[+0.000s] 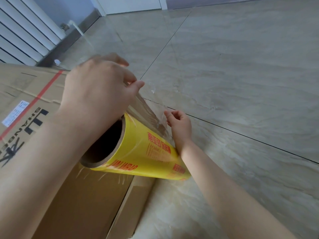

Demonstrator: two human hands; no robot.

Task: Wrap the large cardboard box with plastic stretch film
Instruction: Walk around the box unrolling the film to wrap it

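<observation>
A large cardboard box with black print and a red stripe fills the lower left. On its edge lies a yellow roll of stretch film with a brown cardboard core. My left hand pinches the clear film pulled up from the roll, near the roll's left end. My right hand rests against the roll's far right side, its fingers curled on the film's loose edge. Film stretches up and away from the hands, nearly see-through.
Glossy grey floor tiles spread to the right and behind. A white radiator with a pipe stands at the upper left wall. A white door frame is at the top.
</observation>
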